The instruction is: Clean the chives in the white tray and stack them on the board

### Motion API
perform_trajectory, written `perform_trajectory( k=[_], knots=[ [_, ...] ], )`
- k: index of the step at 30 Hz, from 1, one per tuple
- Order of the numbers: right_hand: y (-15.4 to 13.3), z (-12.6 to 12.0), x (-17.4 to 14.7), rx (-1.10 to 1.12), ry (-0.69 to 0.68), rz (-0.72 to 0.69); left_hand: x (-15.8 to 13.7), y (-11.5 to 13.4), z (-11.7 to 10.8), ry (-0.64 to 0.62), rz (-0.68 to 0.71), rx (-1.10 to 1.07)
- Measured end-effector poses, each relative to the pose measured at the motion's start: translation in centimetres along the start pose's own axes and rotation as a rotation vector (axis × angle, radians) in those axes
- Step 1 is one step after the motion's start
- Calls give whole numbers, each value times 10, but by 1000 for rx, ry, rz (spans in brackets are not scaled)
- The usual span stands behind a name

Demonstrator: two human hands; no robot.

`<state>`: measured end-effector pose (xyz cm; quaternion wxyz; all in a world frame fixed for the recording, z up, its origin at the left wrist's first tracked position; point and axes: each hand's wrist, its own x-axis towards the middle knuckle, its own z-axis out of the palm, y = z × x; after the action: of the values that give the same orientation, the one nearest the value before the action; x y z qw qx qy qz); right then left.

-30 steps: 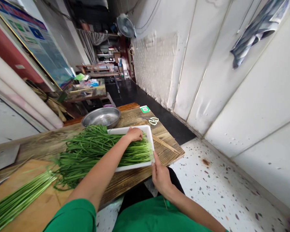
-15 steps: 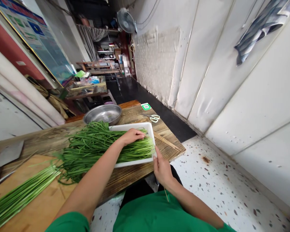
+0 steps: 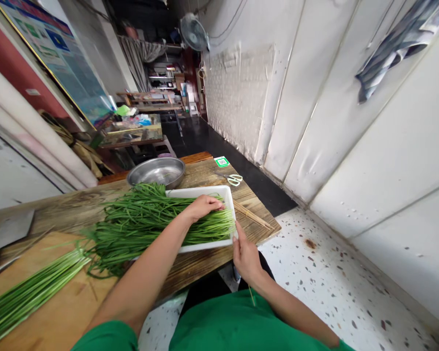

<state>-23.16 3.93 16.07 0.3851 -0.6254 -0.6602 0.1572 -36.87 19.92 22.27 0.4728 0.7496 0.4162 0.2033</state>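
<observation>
Left hand (image 3: pixel 204 206) slightly nearer tray rim (image 3: pixel 229 199), green stalks (image 3: pixel 208 229) beneath.

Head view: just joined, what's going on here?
A person in a green top is handling long green stalks in a white tray on a wooden table. The left hand is over their pale ends; whether it grips any is unclear. The right hand is at the tray's near right corner. The leafy ends spill out leftward. Another bunch lies on a cutting board, and a metal bowl stands behind the stalks.
</observation>
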Motion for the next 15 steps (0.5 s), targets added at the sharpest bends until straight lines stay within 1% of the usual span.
perform_trajectory(
  k=[5,11,15],
  knots=[
    [0,0,0,12,-1,0,1,0,1,-3,-5,-42],
    [-1,0,-1,48,-7,11,-2,5,1,-2,-51,-51],
    [-1,1,0,40,-1,7,-2,4,0,-3,-35,-55]
  ],
)
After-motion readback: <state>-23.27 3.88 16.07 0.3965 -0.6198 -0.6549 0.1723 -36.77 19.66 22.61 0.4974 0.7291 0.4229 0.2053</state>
